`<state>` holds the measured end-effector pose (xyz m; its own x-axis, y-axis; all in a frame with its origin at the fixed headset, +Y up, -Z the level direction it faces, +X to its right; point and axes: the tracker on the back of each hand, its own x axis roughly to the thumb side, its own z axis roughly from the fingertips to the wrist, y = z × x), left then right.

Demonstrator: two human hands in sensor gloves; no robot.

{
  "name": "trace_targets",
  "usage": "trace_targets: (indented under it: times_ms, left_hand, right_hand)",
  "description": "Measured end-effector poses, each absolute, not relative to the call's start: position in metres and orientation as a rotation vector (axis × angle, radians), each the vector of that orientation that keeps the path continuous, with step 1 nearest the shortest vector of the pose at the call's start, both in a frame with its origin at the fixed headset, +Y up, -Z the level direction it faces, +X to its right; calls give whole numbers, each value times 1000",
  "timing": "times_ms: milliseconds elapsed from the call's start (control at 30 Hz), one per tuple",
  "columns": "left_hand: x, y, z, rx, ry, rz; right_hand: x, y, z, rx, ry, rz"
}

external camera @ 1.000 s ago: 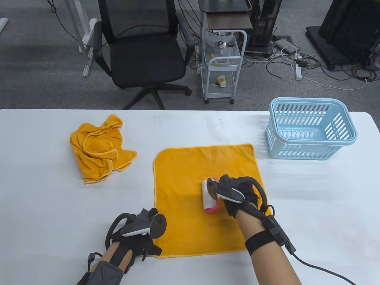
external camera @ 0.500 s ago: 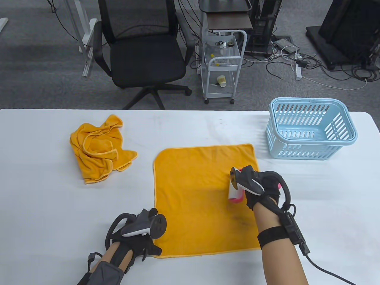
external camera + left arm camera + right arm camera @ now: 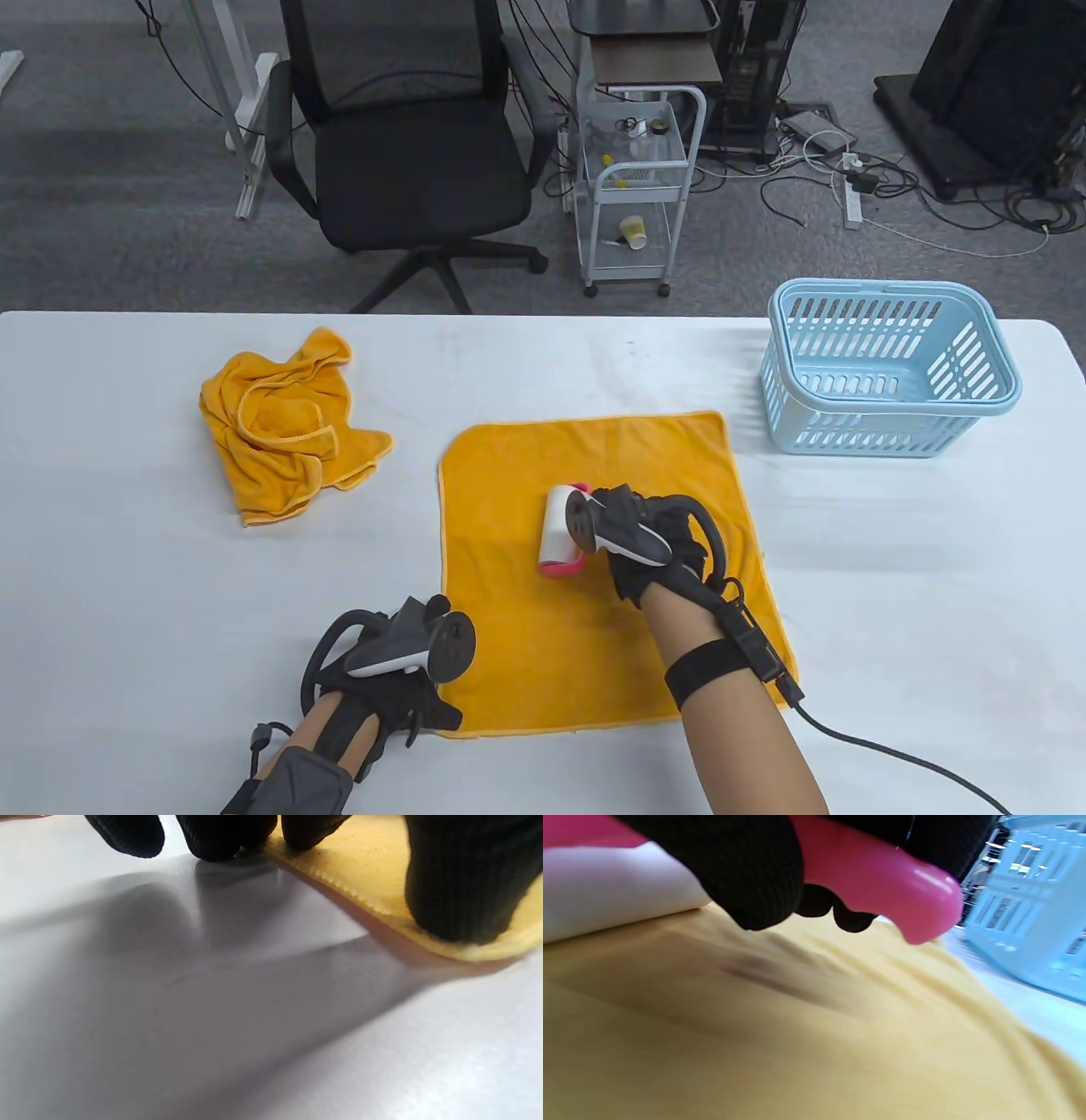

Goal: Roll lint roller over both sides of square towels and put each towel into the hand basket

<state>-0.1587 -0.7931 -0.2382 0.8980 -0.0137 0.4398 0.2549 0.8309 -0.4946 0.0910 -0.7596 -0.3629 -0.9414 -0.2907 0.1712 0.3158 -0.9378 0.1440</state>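
The flat towel [image 3: 594, 577] lies spread near the front edge of the surface [image 3: 127, 552], mid-width, with the roller [image 3: 562, 531] pressed on its centre and the right grip [image 3: 653, 552] curled round the pink handle. The left grip [image 3: 399, 679] pins the towel's front-left corner with straight fingertips [image 3: 458, 899]. To roll well, I would keep that corner pinned, use firm overlapping strokes out to every edge, then flip it; the crumpled towel [image 3: 284, 424] waits toward the back-left, the basket [image 3: 891, 407] at the back-right.
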Motion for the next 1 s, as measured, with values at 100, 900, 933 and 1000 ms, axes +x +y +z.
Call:
trace_targets:
  times_ms: [100, 900, 933, 1000]
  left_hand:
    - [-159, -793, -238, -576, -438, -147]
    - [-159, -793, -238, -578, -438, -143]
    - [-159, -793, -238, -578, -438, -142]
    - [-159, -793, -238, -578, -438, -142]
  right_hand:
    - [122, -753, -366, -88, -292, -2705]
    - [46, -750, -337, -468, -292, -2850]
    - [44, -753, -336, -469, -297, -2832]
    - [49, -757, -337, -446, -297, -2787]
